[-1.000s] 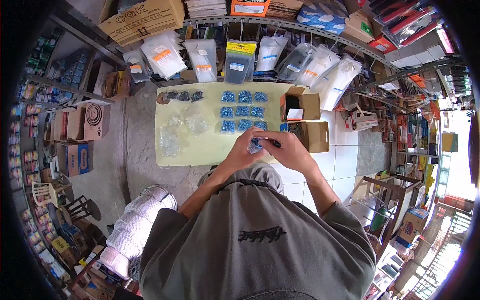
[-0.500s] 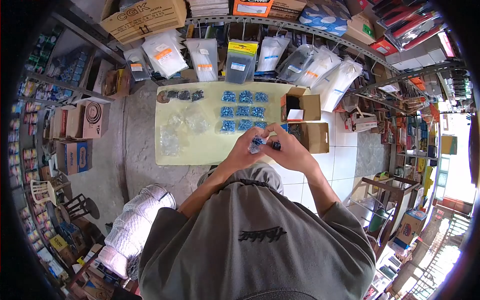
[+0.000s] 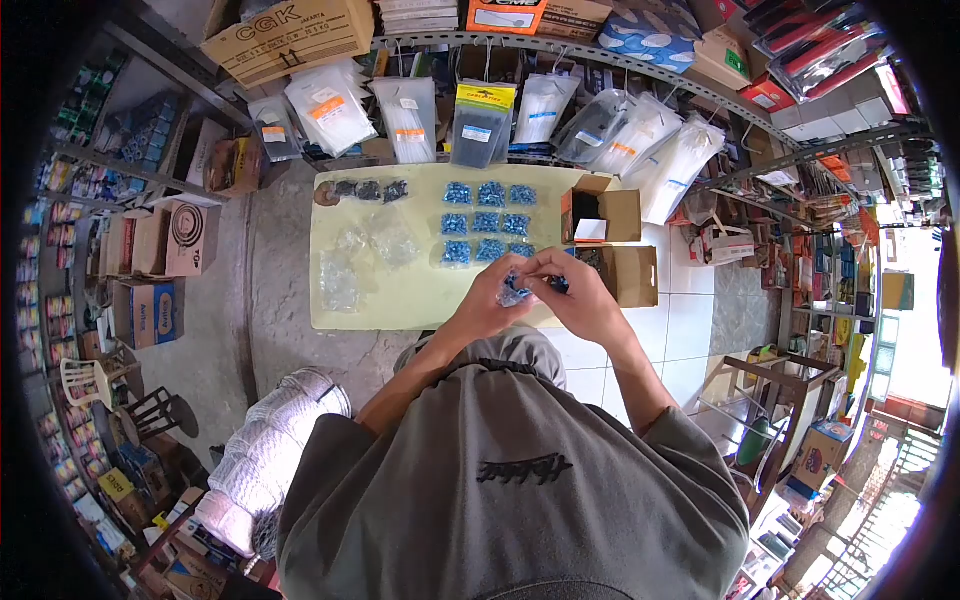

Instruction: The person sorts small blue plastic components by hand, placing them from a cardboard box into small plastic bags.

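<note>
Over the near edge of the pale table [image 3: 400, 290], my left hand [image 3: 487, 303] is closed around a small clear plastic bag [image 3: 513, 294] with blue pieces inside. My right hand [image 3: 580, 298] is at the mouth of this bag, its thumb and fingertips pinched together. Small dark blue pieces [image 3: 559, 284] show in the curl of its fingers; their exact kind is too small to make out. Just beyond the hands lie rows of filled packets [image 3: 487, 222] of blue pieces. Loose clear bags [image 3: 392, 238] lie on the left part of the table.
Two opened cardboard boxes [image 3: 622, 215] stand at the table's right end, one holding dark contents. Several packets of dark pieces [image 3: 369, 190] lie at the far left. Bags of cable ties [image 3: 484, 125] hang from the rack behind. A large white rope roll [image 3: 275, 440] stands at lower left.
My right hand's fingertips have moved left and down onto the bag's mouth, and its fingers have turned over the pieces in it. My left hand stays in place with the bag.
</note>
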Demonstrator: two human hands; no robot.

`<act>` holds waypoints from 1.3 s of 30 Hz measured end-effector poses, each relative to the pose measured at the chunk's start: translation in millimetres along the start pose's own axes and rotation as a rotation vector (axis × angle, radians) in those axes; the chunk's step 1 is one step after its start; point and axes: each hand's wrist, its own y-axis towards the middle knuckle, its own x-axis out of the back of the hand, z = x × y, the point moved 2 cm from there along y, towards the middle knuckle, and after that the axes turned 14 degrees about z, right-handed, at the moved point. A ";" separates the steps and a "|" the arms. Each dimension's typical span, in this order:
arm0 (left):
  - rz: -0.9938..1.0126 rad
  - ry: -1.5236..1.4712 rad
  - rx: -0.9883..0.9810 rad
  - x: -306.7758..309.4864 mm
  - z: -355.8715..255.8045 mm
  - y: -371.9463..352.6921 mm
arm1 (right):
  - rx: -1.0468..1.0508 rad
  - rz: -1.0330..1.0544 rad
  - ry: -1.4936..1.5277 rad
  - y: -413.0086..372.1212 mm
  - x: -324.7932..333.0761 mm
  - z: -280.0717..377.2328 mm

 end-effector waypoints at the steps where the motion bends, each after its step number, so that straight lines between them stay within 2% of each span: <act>1: 0.007 0.002 -0.015 0.6 -0.8 -0.3 | -0.048 0.018 -0.005 -0.4 -0.3 4.9; 5: 0.012 -0.007 -0.030 1.5 1.1 -0.9 | -0.070 0.024 -0.051 -1.9 -0.1 7.6; 7: 0.002 0.003 -0.056 -0.4 4.1 -0.3 | -0.159 0.041 -0.105 -2.8 0.6 12.5; 10: 0.000 0.020 -0.069 -1.6 10.6 -1.5 | -0.056 0.019 -0.065 -3.3 -1.6 6.9; 17: -0.013 0.063 -0.036 -2.5 5.0 -3.9 | -0.014 0.011 0.108 -5.9 2.5 -1.9; 19: -0.018 0.015 -0.020 -4.9 7.0 -4.4 | -0.038 0.065 0.144 -6.1 2.5 -2.2; 21: -0.024 -0.033 -0.004 -5.1 6.7 -3.4 | -0.046 0.082 0.144 -7.0 2.5 -0.8; 23: -0.038 0.044 -0.085 -3.9 3.9 -2.3 | -0.054 0.102 0.144 -7.5 1.8 1.9; 26: -0.010 0.042 -0.025 -3.0 2.0 -3.0 | -0.017 0.099 0.126 -8.0 -0.2 6.3; 30: 0.022 0.016 -0.025 -2.1 -0.2 -2.0 | -0.075 0.092 0.131 -8.7 -0.7 0.3; 32: -0.007 0.045 -0.088 -2.5 -0.3 -1.0 | -0.074 0.093 0.148 -9.0 -1.0 -0.3; 39: -0.023 0.024 -0.083 -2.4 -0.2 -1.0 | -0.093 -0.015 0.067 -9.3 -3.8 5.8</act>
